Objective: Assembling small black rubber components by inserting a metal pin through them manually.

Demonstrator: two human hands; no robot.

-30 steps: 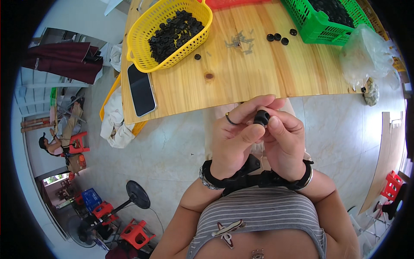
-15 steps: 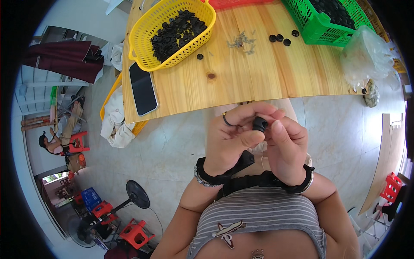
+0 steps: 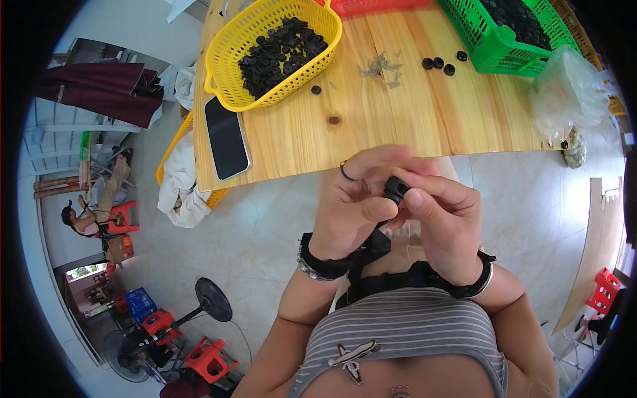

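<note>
Above my lap, just off the table's near edge, a small black cord lock (image 3: pixel 396 188) sits between my two hands. My left hand (image 3: pixel 348 209) pinches it from the left with thumb and curled fingers. From the right, the thumb and fingertips of my right hand (image 3: pixel 446 211) close on it too. A round hole shows in its side; fingers cover part of it. On the wooden table ahead lie a pile of thin silvery springs or pins (image 3: pixel 381 68), too small to tell, and several round black pieces (image 3: pixel 438 63).
A yellow basket (image 3: pixel 215 63) of black parts stands at the table's left, a phone (image 3: pixel 227 139) beside it. At the right are a green crate (image 3: pixel 507 63) of black pieces and a clear plastic bag (image 3: pixel 567 89). A fan (image 3: pixel 213 300) and red stools (image 3: pixel 209 360) stand on the floor.
The cord lock has tilted between my fingers, and my right fingertips have come further round it. The table has shifted slightly rightward in view.
</note>
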